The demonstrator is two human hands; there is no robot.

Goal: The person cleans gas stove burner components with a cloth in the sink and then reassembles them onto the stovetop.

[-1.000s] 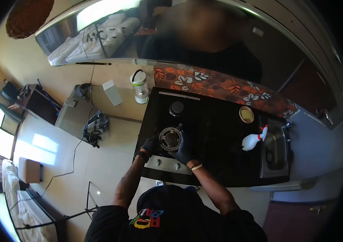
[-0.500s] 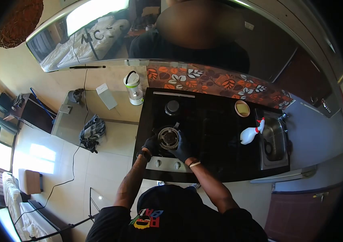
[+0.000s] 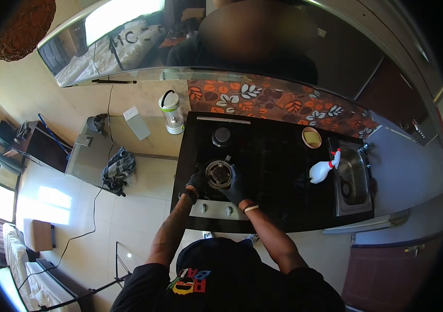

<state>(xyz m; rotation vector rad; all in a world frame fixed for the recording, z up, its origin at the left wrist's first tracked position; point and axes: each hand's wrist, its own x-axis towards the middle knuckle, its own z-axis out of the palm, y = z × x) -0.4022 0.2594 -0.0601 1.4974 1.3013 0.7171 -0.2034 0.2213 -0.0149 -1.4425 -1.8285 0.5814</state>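
Observation:
Both my hands wear black gloves and are at the front burner of the hob. My left hand (image 3: 196,180) is closed on the left edge of a round metal pan support (image 3: 219,174) that has short prongs. At its right edge, my right hand (image 3: 236,188) is closed on the same ring. The fingertips are partly lost against the black hob (image 3: 279,192). Behind them sits the rear burner (image 3: 222,137), with a dark round cap. Two control knobs (image 3: 204,208) are on the steel panel in front, between my wrists.
A white spray bottle (image 3: 321,171) with a red head lies beside the steel sink (image 3: 356,182). Near the wall, a bowl (image 3: 305,142) holds a yellow sponge (image 3: 312,137). A lantern (image 3: 171,112) stands left of the hob. A glossy cabinet front (image 3: 143,57) overhangs the back.
Both hands remain around the pan support, with hardly any movement. The whole view has shifted slightly as my head moved.

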